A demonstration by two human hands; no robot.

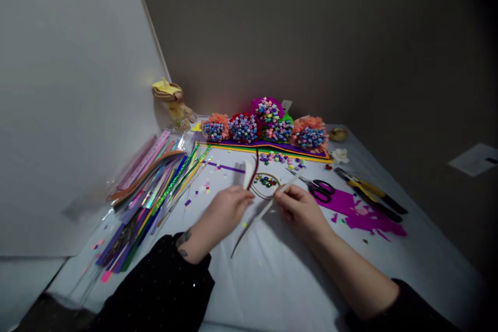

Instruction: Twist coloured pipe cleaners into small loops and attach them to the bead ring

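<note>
My left hand (225, 211) is closed, its fingers pinching paper strips that stand up from it: a white strip (248, 172) and a dark red strip (254, 170). In a pinch between the fingers of my right hand (299, 211) is a long narrow pale strip (292, 180), slanting from upper right to lower left with a darker lower end. Just beyond and between the hands lies a round hoop (254, 187), with small colourful folded stars (266, 181) inside it. More small purple and pink stars (280, 158) lie behind the hoop.
A pile of colourful strips (155, 192) is at left. Pompom-like clusters of stars (244, 127) stand at the back on coloured sheets (268, 146). At right are black-handled scissors (322, 190), yellow-black pliers (369, 194) and torn magenta paper (373, 220). A jar-like container (171, 104) stands back left.
</note>
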